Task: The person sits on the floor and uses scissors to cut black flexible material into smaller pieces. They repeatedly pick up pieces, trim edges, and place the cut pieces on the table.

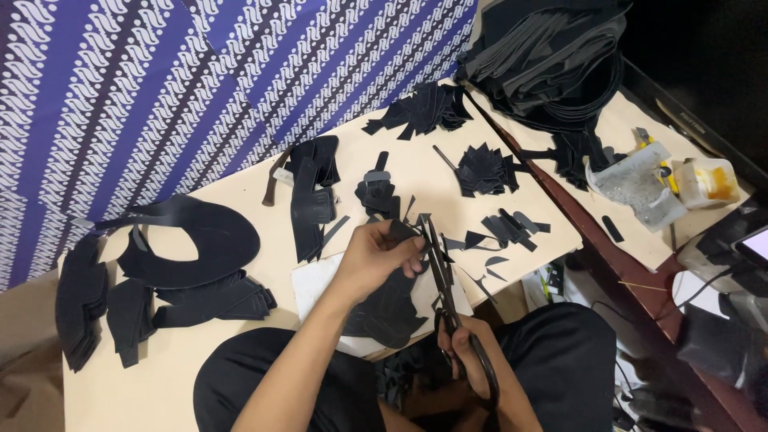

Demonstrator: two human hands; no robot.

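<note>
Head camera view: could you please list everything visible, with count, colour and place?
Scissors: one, black, cutting.
Cut piece: one, black, at the blades.
Offcut piles: several, black, far tabletop.
Large curved sheet: one, black, left.
Stacked pieces: one pile, black, left edge.
Strip bundle: one, black, top right.
Plastic bag: one, clear, right bench.
Table: one, cream.
Patterned cloth: blue-white, behind.
Left hand: holds piece.
Right hand: grips scissors.
</note>
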